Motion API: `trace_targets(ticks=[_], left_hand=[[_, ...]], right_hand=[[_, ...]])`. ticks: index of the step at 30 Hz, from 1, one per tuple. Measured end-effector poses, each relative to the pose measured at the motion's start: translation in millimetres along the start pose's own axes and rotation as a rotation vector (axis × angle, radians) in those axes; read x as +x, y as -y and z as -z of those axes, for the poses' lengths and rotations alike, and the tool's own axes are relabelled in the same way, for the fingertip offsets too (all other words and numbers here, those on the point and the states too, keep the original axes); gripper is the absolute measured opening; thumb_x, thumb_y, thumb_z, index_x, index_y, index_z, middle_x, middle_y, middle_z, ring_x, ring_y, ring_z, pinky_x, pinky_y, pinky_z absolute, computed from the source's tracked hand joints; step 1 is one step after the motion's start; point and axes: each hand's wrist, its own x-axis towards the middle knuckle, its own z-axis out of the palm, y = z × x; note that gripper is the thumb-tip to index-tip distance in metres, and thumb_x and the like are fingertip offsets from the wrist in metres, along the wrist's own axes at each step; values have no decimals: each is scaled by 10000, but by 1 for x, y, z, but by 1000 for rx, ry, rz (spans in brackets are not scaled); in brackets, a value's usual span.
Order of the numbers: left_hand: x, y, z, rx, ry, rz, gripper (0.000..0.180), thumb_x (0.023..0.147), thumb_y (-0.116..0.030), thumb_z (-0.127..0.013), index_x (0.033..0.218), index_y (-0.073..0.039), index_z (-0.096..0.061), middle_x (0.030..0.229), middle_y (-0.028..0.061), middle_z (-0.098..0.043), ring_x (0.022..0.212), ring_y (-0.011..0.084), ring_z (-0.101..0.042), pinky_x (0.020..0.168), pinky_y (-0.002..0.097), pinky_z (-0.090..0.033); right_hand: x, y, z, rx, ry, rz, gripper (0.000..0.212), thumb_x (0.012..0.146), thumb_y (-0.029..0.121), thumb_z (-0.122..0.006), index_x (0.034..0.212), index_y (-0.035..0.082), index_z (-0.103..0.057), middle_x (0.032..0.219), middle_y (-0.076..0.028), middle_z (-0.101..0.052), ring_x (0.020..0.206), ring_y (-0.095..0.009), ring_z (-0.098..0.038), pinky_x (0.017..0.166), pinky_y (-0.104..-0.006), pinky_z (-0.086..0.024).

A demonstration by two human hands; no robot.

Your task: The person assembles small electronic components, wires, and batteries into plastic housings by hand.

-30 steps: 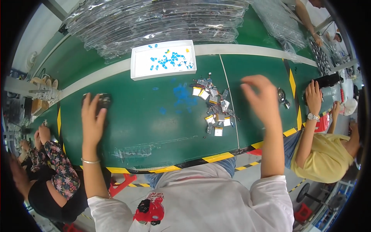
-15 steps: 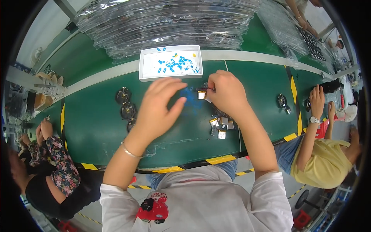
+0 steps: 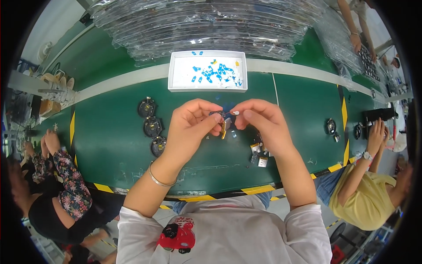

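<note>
Both hands meet above the belt: left hand and right hand pinch one small part between them, lying crosswise.

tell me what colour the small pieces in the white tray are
Blue pieces in the tray, seen in the head view.

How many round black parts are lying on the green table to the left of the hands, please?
3, in a slanted column left of the left hand: top, middle, bottom. Similar ones lie far right.
</note>
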Motion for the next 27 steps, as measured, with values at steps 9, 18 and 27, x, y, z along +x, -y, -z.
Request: trace_targets(ticks=[9, 18, 27], left_hand=[[-4, -4, 5, -257, 23, 128, 128, 869, -50, -616, 993, -20, -605, 847, 61, -653, 712, 101, -606, 626, 222, -494], [-8, 0, -3, -58, -41, -25, 115, 876, -9, -585, 990, -18, -586, 852, 37, -635, 753, 85, -591, 636, 211, -460], [-11, 3, -20, 73, 69, -68, 173, 866, 72, -557, 1028, 12, -550, 867, 45, -608, 704, 71, -580, 595, 194, -482]], right_hand=[[-4, 0, -17, -470, 142, -19, 378, 800, 9, -636, 1169, 35, -560, 1045, -35, -620, 807, -100, -554, 652, -231, -429], [-11, 10, 2, -577, 55, 170, 145, 782, -18, -636, 923, 10, -653, 878, -35, -634, 757, -92, -587, 668, -207, -442], [-12, -5, -4, -242, -127, 99, 64, 830, 3, -630, 891, 17, -619, 833, -3, -612, 744, -49, -557, 631, -207, -456]])
